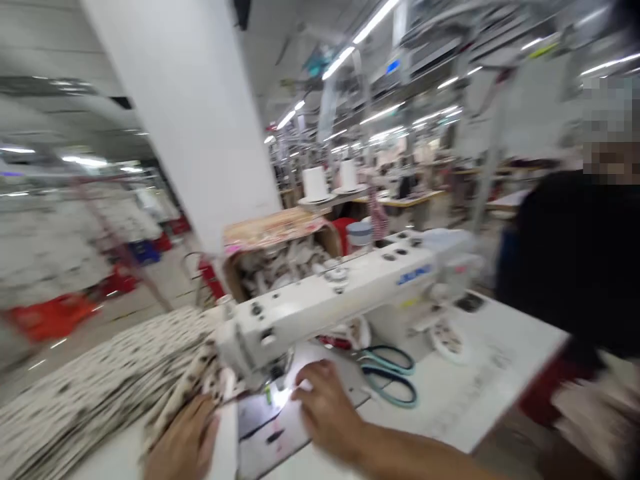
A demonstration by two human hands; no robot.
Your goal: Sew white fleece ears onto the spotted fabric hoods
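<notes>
My left hand (183,440) is at the near edge of a pile of cream fabric with dark spots (115,373), its fingers closed on a fold, left of the needle. My right hand (325,407) reaches under the head of a white sewing machine (330,293), close to the lit needle plate (260,407). Its thumb and forefinger are pinched together beside the presser foot; whatever lies between them is too blurred to make out. Scissors with teal-rimmed handles (390,377) lie just right of that hand, their blades partly hidden.
Behind the machine stands an open box of cloth scraps (280,267), with white thread cones (315,183) above it. A white column (195,120) rises at the left. A person in black (560,260) is at the right, beyond the white table (480,380).
</notes>
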